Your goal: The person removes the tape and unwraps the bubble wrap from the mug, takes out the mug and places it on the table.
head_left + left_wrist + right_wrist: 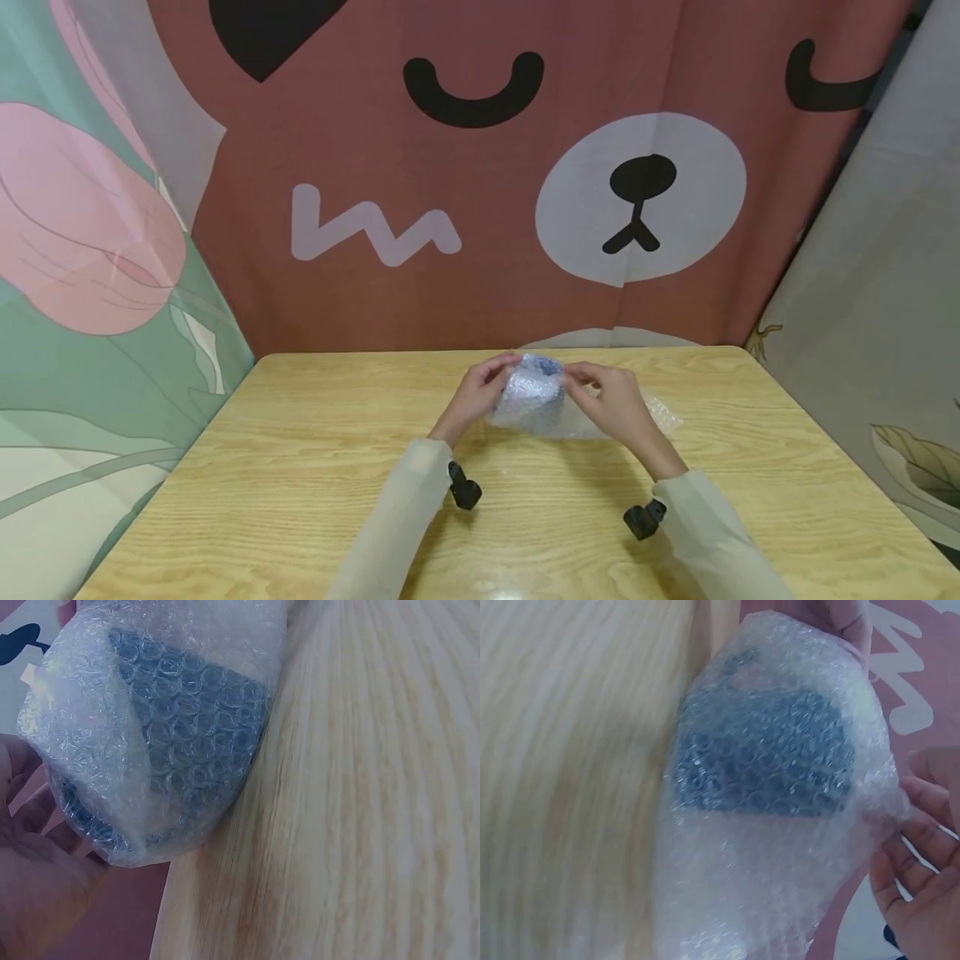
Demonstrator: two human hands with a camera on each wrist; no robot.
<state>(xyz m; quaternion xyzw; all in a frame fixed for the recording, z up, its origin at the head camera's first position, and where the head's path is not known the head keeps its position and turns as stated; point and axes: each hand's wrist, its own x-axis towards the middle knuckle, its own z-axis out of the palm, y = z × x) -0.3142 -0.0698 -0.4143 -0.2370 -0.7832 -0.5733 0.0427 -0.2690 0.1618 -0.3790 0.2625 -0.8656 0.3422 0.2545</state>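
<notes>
A dark blue, flat-sided item (765,754) shows through layers of clear bubble wrap (534,398); what it is cannot be made out. The bundle stands near the table's far edge. At its upper left, my left hand (483,387) holds the wrap between fingers and thumb. My right hand (613,402) pinches the wrap at the upper right. A loose tail of wrap trails to the right, partly behind the right hand. The left wrist view shows the left hand's fingers (46,817) bent along the bundle's side.
The wood-grain table (315,483) ends just beyond the bundle. Behind it hangs a curtain (487,300) printed with a bear face, and further patterned cloth lines both sides. Small black cameras (465,490) are strapped to both wrists.
</notes>
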